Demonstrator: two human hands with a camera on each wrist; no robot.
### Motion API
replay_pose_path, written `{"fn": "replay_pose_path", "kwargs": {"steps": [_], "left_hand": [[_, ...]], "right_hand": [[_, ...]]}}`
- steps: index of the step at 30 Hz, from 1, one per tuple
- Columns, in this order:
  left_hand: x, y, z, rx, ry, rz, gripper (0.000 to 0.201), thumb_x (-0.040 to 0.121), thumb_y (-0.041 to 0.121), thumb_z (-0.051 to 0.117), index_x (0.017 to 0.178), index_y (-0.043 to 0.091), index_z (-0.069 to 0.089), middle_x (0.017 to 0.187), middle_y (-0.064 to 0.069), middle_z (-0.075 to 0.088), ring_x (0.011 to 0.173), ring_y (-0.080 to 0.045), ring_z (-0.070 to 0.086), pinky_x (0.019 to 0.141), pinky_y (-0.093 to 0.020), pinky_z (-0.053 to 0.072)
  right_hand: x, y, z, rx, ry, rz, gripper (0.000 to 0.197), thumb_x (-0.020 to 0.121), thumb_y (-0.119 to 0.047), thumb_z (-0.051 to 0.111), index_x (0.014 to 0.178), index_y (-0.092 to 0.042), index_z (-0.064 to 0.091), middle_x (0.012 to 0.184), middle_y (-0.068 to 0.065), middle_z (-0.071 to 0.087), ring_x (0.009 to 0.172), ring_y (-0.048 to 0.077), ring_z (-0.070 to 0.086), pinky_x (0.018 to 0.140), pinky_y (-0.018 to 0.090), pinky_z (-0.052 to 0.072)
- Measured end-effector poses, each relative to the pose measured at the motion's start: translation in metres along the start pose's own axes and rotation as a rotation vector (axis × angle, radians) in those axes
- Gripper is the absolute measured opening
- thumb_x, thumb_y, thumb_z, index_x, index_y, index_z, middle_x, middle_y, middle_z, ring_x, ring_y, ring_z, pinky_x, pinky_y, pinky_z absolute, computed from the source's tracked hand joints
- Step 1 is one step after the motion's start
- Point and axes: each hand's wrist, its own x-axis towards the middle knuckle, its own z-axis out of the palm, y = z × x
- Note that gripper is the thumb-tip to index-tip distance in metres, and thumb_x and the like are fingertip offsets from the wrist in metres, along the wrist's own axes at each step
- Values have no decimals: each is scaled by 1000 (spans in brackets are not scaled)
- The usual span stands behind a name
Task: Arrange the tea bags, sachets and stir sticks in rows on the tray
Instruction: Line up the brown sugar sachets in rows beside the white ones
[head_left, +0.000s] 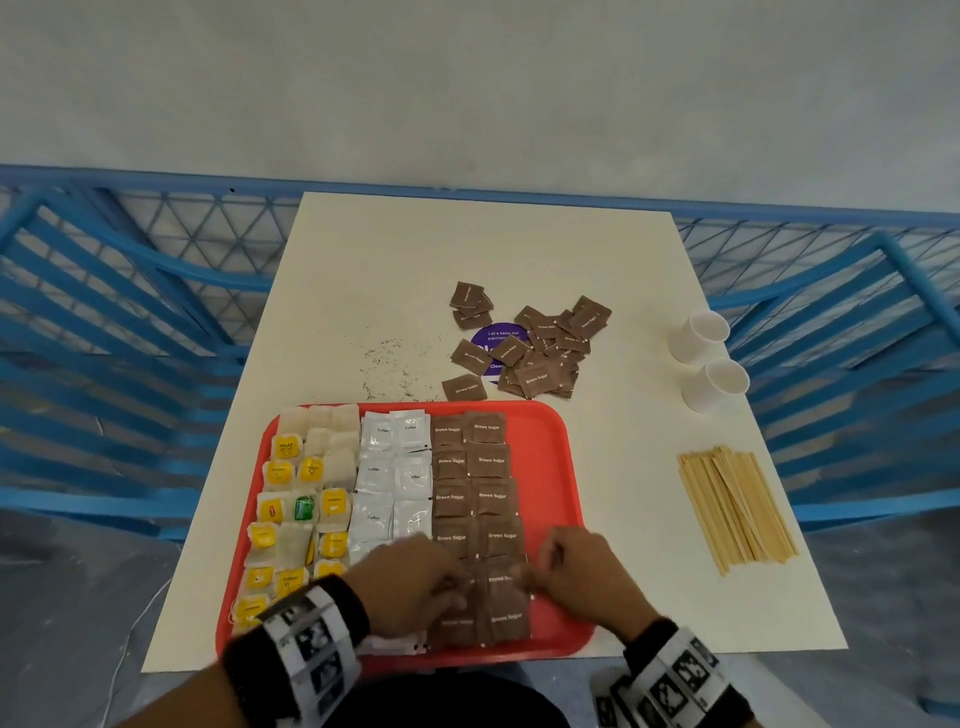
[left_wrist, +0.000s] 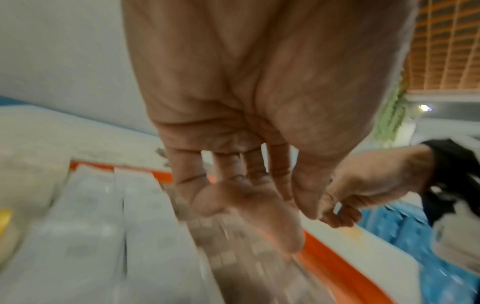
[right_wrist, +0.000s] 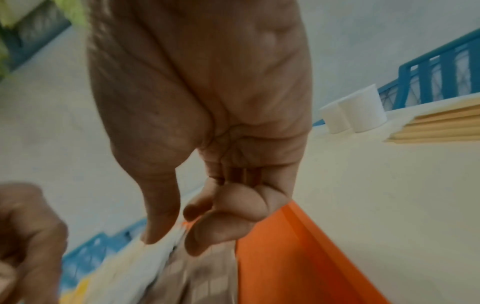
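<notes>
Left hand (head_left: 415, 587) fingers extended, empty; right hand (head_left: 582, 577) curled, seemingly empty, over brown sugar sachets (head_left: 493, 499).

Two white paper cups (head_left: 707, 360) stand on the cream table (head_left: 363, 270), blue railing (head_left: 130, 270) behind.

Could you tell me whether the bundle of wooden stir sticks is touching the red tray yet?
Apart. The head view shows the stir sticks lying on the table, with bare tabletop between them and the red tray.
</notes>
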Motion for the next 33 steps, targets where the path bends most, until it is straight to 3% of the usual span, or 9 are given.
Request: {"fn": "replay_pose_path", "kwargs": {"steps": [5, 8, 11, 13, 14, 16, 19, 27, 33], "left_hand": [[20, -20, -93, -50, 338, -59, 17, 96, 39, 59, 93, 28, 72, 83, 15, 69, 73, 1, 61, 71, -18, 46], [47, -39, -130, -24, 467, -143, 15, 94, 38, 64, 86, 29, 72, 73, 13, 64, 69, -8, 58, 72, -31, 50], [85, -53, -145, -20, 469, -241, 15, 93, 37, 64, 84, 27, 72, 79, 13, 60, 80, -14, 57, 79, -34, 50], [109, -58, -147, -18, 459, -298, 14, 92, 37, 64, 85, 27, 71, 86, 9, 61, 86, -16, 59, 80, -33, 51], [121, -60, -146, -25, 455, -326, 13, 92, 36, 64, 85, 28, 70, 90, 8, 63, 87, -16, 60, 81, -33, 51], [142, -62, -144, -65, 451, -368, 12, 92, 33, 65, 80, 29, 65, 99, 7, 67, 91, -17, 61, 83, -33, 51], [166, -64, -140, -111, 441, -431, 8, 90, 36, 66, 90, 29, 64, 111, 5, 66, 101, -21, 61, 87, -34, 49], [205, -76, -129, 41, 271, -521, 52, 86, 38, 69, 131, 20, 49, 127, -7, 57, 123, -31, 51, 99, -46, 38], [210, -72, -122, -26, 289, -522, 58, 85, 35, 63, 138, 26, 41, 119, -8, 63, 118, -32, 54, 97, -46, 39]], "right_hand": [[68, -17, -83, 45, 191, -25, 26, 86, -33, 71, 66, -18, 62, 69, -8, 65, 68, 13, 62, 69, 28, 48], [130, -22, -108, 66, 316, 81, 26, 86, -34, 70, 73, -12, 65, 79, 0, 68, 81, 21, 65, 73, 29, 48], [184, -22, -115, 82, 322, 224, 37, 84, -49, 68, 75, -13, 60, 92, 7, 65, 88, 27, 61, 75, 31, 48], [204, -22, -113, 146, 315, 365, 63, 76, -63, 69, 107, -9, 62, 116, 15, 63, 106, 33, 60, 86, 36, 51], [210, -23, -111, 167, 304, 436, 84, 73, -67, 69, 130, -7, 52, 132, 19, 55, 120, 36, 54, 97, 42, 48], [219, -31, -105, 180, 286, 511, 108, 72, -70, 69, 150, -7, 28, 148, 20, 36, 136, 40, 38, 110, 48, 38], [227, -46, -97, 208, 324, 547, 110, 64, -63, 75, 148, -11, 25, 143, 18, 34, 132, 38, 39, 106, 46, 41], [230, -49, -83, 403, 432, 578, 96, 69, -31, 88, 136, -3, 26, 135, 21, 50, 122, 38, 52, 98, 44, 48], [227, -52, -82, 455, 467, 556, 76, 71, -25, 88, 125, 0, 40, 123, 18, 59, 113, 34, 59, 91, 39, 51]]}}
